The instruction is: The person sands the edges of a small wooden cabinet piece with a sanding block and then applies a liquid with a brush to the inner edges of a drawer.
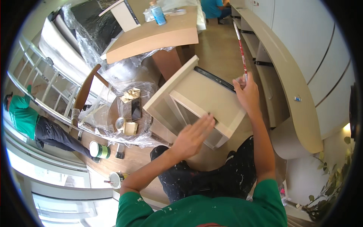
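A beige drawer (207,90) stands tilted in front of my knees, with a black runner (215,78) along its far side. My left hand (194,135) lies on the drawer's near edge, fingers stretched out together. A small dark spot shows by its fingertips; what it is I cannot make out. My right hand (247,92) is closed at the drawer's far right corner. From its fingers rises a slim red-and-white stick (241,47), pointing away from me.
Left, a plastic-wrapped chair (85,90) carries a phone (136,109) and crumpled paper. Paint cans (100,150) stand on the floor near a ladder (41,81) and a person in green (23,111). A bottle (158,14) tops a board ahead. A long curved cabinet (289,75) runs along the right.
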`<state>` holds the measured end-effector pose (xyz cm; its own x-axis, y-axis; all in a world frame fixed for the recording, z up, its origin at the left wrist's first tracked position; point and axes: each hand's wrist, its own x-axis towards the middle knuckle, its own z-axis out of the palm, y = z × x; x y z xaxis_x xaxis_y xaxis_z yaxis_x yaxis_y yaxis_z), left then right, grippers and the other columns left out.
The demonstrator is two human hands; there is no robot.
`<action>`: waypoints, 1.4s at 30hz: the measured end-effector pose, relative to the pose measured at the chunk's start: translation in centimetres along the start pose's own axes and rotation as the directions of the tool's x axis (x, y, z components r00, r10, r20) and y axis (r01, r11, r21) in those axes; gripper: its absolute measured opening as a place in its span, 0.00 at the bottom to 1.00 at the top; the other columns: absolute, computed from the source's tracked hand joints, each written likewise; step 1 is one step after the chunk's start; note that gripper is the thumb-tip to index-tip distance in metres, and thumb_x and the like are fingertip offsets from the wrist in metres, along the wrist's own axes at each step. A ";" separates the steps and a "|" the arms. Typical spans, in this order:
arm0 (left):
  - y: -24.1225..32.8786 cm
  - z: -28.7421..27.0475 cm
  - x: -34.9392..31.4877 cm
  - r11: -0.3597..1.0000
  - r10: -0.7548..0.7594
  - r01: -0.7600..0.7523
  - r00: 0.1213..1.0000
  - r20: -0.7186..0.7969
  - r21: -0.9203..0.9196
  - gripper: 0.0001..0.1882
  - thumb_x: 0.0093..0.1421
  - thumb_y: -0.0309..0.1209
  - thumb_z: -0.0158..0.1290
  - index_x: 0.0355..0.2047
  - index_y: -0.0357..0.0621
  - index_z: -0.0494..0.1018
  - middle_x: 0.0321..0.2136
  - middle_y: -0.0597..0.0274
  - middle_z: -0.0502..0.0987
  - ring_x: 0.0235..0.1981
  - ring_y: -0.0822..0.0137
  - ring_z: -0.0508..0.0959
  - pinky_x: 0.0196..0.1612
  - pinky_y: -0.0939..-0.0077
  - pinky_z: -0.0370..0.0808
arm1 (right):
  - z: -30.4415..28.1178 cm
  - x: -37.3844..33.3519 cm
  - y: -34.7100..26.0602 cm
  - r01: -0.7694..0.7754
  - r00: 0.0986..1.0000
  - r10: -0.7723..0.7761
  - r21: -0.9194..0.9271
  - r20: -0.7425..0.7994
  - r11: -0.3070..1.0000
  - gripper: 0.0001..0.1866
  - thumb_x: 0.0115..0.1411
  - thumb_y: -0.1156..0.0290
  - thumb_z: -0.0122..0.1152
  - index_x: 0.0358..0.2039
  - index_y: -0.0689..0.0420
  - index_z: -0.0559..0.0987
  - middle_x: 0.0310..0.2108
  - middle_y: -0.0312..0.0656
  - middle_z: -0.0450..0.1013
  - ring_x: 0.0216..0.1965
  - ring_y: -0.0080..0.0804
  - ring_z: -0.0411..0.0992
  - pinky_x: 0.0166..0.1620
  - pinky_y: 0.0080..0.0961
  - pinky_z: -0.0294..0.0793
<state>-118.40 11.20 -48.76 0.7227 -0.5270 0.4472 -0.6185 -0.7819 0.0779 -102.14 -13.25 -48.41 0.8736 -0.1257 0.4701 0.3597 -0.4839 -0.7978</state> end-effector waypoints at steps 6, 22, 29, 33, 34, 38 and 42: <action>-6.2 -0.8 0.5 0.960 -0.262 0.275 0.947 -0.186 0.049 0.37 0.52 0.13 0.48 0.65 0.33 0.66 0.66 0.45 0.67 0.68 0.49 0.67 0.67 0.58 0.69 | -0.1 -0.1 -0.1 0.053 0.999 -0.052 0.019 -0.006 0.998 0.16 0.60 0.67 0.68 0.35 0.58 0.68 0.29 0.45 0.79 0.33 0.44 0.81 0.37 0.38 0.77; -2.2 1.9 -1.1 0.982 0.100 -0.119 0.986 -0.134 -0.149 0.36 0.58 0.20 0.49 0.69 0.38 0.61 0.70 0.50 0.62 0.70 0.53 0.66 0.61 0.64 0.75 | 0.0 0.2 1.1 0.059 0.997 -0.060 0.027 0.047 0.998 0.15 0.66 0.67 0.65 0.43 0.62 0.70 0.35 0.46 0.80 0.37 0.37 0.82 0.42 0.34 0.79; 2.8 2.7 -1.1 0.990 -0.012 0.000 0.997 -0.081 -0.141 0.38 0.57 0.20 0.50 0.70 0.40 0.60 0.72 0.50 0.60 0.72 0.57 0.63 0.61 0.63 0.75 | 0.3 0.5 2.6 0.022 0.997 -0.028 0.071 0.072 0.997 0.17 0.67 0.65 0.65 0.45 0.63 0.70 0.39 0.44 0.78 0.39 0.30 0.78 0.45 0.29 0.76; 1.2 1.5 -0.7 0.995 -0.043 0.036 0.996 -0.077 -0.093 0.38 0.54 0.19 0.51 0.68 0.38 0.62 0.69 0.48 0.64 0.69 0.55 0.67 0.62 0.63 0.75 | -0.3 0.2 2.0 0.020 0.997 -0.019 -0.009 0.071 1.000 0.18 0.67 0.64 0.64 0.47 0.63 0.70 0.38 0.45 0.78 0.39 0.32 0.78 0.44 0.31 0.76; -2.2 1.6 -0.6 0.986 -0.162 0.150 0.972 -0.170 -0.078 0.37 0.54 0.18 0.50 0.67 0.38 0.64 0.68 0.48 0.66 0.68 0.54 0.68 0.62 0.63 0.75 | -0.5 0.2 1.6 0.015 0.998 -0.011 -0.052 0.070 0.999 0.18 0.67 0.64 0.64 0.48 0.62 0.70 0.37 0.45 0.78 0.39 0.32 0.79 0.44 0.31 0.77; -1.9 1.5 0.8 0.984 -0.175 0.163 0.951 -0.256 -0.068 0.35 0.52 0.16 0.50 0.64 0.35 0.67 0.64 0.48 0.71 0.66 0.52 0.71 0.62 0.60 0.75 | 0.1 0.0 0.8 0.044 0.999 -0.044 -0.055 -0.014 0.998 0.17 0.63 0.62 0.68 0.40 0.61 0.72 0.31 0.51 0.80 0.36 0.46 0.82 0.41 0.38 0.78; 6.6 2.6 0.0 0.993 0.081 -0.086 0.994 -0.071 -0.079 0.35 0.53 0.17 0.49 0.64 0.34 0.67 0.64 0.47 0.70 0.66 0.50 0.70 0.63 0.60 0.74 | 0.4 0.3 0.7 0.025 1.000 -0.025 -0.026 -0.015 0.999 0.18 0.61 0.62 0.69 0.36 0.58 0.70 0.30 0.50 0.80 0.34 0.49 0.82 0.38 0.41 0.78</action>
<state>-121.68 5.14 -50.51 0.6464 -0.5633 0.5146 -0.7009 -0.7049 0.1088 -101.49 -13.30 -49.01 0.8594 -0.1263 0.4954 0.3724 -0.5093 -0.7758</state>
